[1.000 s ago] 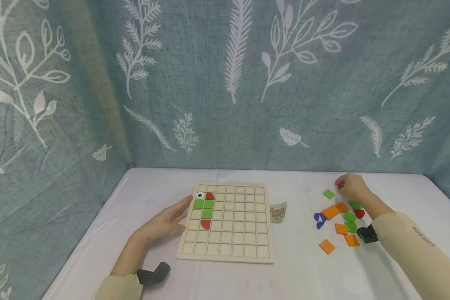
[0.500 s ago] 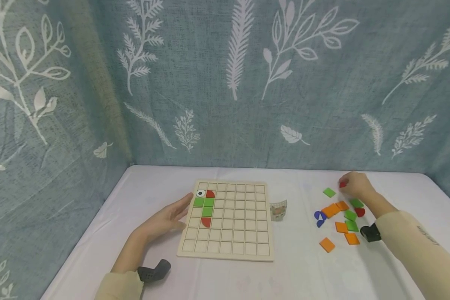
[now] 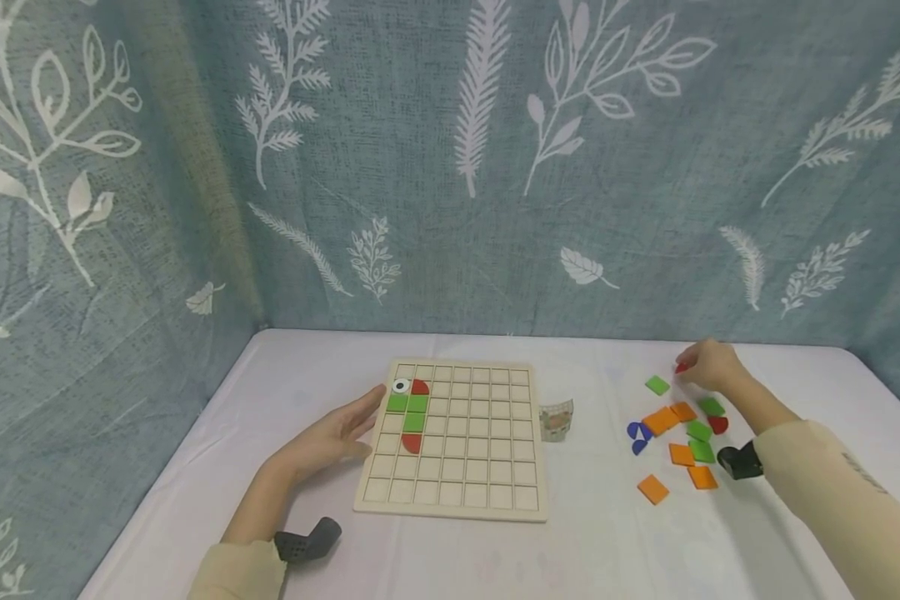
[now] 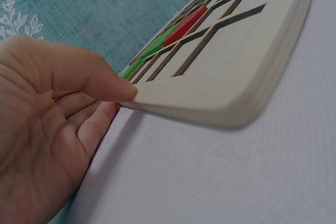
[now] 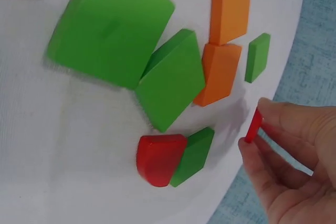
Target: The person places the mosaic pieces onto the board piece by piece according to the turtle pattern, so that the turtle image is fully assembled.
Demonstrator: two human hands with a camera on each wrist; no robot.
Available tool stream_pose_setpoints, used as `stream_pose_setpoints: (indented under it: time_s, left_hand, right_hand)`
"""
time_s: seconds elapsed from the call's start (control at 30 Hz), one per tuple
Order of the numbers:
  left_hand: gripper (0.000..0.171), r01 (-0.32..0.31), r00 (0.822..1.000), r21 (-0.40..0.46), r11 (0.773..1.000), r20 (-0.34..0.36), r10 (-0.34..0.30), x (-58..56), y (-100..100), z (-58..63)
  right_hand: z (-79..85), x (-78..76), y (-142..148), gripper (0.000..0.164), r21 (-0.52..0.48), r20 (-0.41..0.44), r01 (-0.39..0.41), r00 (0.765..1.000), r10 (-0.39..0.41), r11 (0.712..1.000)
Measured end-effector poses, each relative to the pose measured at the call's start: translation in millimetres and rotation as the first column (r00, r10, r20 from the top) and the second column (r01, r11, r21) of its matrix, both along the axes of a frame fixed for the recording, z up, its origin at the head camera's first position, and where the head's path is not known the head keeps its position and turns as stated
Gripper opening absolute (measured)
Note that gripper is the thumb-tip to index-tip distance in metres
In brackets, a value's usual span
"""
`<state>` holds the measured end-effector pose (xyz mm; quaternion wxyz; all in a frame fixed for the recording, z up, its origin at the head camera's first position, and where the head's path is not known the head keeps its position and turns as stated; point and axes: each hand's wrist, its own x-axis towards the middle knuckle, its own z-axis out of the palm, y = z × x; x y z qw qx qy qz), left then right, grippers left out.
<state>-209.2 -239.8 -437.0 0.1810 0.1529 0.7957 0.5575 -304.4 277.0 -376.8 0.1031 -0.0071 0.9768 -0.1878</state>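
My right hand (image 3: 711, 367) pinches a small red tile (image 5: 254, 125) between thumb and fingertips, at the far right of the table. The tile is seen edge-on in the right wrist view. My left hand (image 3: 328, 440) lies along the left side of a wooden grid board (image 3: 465, 515), its fingers stretched out and the thumb touching the frame in the left wrist view. At the board's upper left sit a white eye tile (image 3: 401, 386), several green square tiles (image 3: 414, 422), a rounded red tile (image 3: 420, 387) and another rounded red tile (image 3: 412, 443) below.
Right of the board lies a small picture card (image 3: 557, 421). Loose tiles spread before my right hand: orange squares (image 3: 653, 489), green squares (image 3: 699, 431), blue rounded pieces (image 3: 639, 447) and a rounded red one (image 5: 160, 158). A patterned curtain (image 3: 510, 250) hangs behind the table.
My right hand stays by the far edge with the red tile, shifting only slightly. My left hand and the tiles on the board have not moved.
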Motion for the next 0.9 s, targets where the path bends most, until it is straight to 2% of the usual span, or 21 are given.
stream_pose_setpoints:
  time_s: [0.2, 0.4, 0.57, 0.6, 0.7, 0.8, 0.83, 0.9]
  left_hand:
    - [0.091, -0.005, 1.000, 0.005, 1.000, 0.011, 0.005, -0.3, 0.4, -0.8]
    - [0.090, 0.002, 1.000, 0.015, 1.000, 0.009, -0.002, -0.9, 0.2, -0.8]
    - [0.090, -0.002, 1.000, 0.020, 1.000, 0.008, 0.001, -1.4, 2.6, -0.6]
    - [0.090, -0.005, 1.000, 0.021, 1.000, 0.008, 0.004, -1.6, 3.3, -0.4]
    - [0.090, -0.014, 1.000, 0.016, 1.000, 0.009, 0.014, -1.9, 5.3, 0.0]
    - [0.090, -0.023, 1.000, 0.011, 1.000, 0.007, 0.023, -2.1, 6.8, 0.1]
    - [0.090, -0.024, 1.000, 0.010, 1.000, 0.006, 0.024, -2.0, 7.1, 0.2]
    - [0.090, -0.025, 1.000, 0.012, 1.000, 0.005, 0.025, -2.3, 8.0, 0.2]
  right_hand:
    - [7.1, 4.5, -5.7, 0.037, -0.005, -0.004, -0.012, 1.000, 0.012, 1.000]
    - [17.7, 5.9, -9.8, 0.036, 0.006, -0.013, -0.063, 0.998, 0.063, 0.998]
    - [21.9, -0.8, -8.8, 0.035, 0.033, -0.011, -0.113, 0.993, 0.114, 0.993]
    - [11.5, -11.8, 1.1, 0.038, 0.029, -0.019, -0.121, 0.992, 0.122, 0.992]
    - [12.8, -15.0, 2.0, 0.037, 0.026, -0.017, -0.134, 0.991, 0.134, 0.991]
    - [15.7, -15.6, 1.5, 0.035, 0.021, -0.021, -0.148, 0.989, 0.149, 0.989]
    - [27.1, -6.4, -8.1, 0.031, 0.023, -0.009, -0.148, 0.989, 0.148, 0.989]
    - [27.5, -8.2, -8.4, 0.031, 0.024, -0.001, -0.148, 0.989, 0.148, 0.989]
